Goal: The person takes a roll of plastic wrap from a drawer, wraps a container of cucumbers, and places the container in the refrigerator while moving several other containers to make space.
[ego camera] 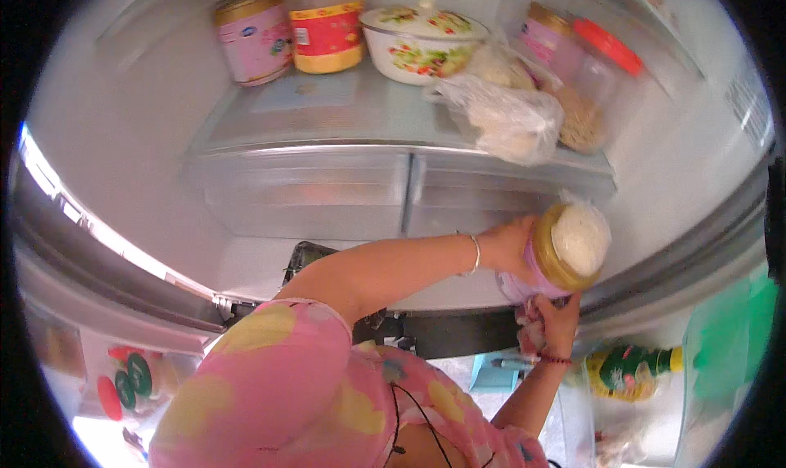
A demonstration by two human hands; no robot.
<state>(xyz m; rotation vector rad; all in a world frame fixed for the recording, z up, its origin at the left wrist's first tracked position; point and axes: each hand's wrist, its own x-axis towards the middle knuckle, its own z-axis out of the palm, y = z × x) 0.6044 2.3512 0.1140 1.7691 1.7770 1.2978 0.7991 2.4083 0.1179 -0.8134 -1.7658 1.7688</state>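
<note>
My left hand (511, 250), with a bangle on its wrist, grips a pink tin with a gold lid (540, 247) at the right front of an open fridge. A rounded white lump in clear plastic (582, 239) rests on or against the lid; which is unclear. My right hand (560, 322), wearing a red bead bracelet, is at the tin's near side and holds a crumpled reddish-white thing, perhaps a cloth (530, 328). Its fingers are partly hidden, and whether they also bear the tin's weight cannot be told.
The glass shelf (307, 118) holds a pink tin (255, 41), a yellow-lidded jar (326, 35), a floral enamel pot (424, 44), a plastic bag (509, 118) and a red-lidded jar (592, 93). Clear drawers (307, 191) lie below. Open doors flank me; the right one holds a bottle (632, 371).
</note>
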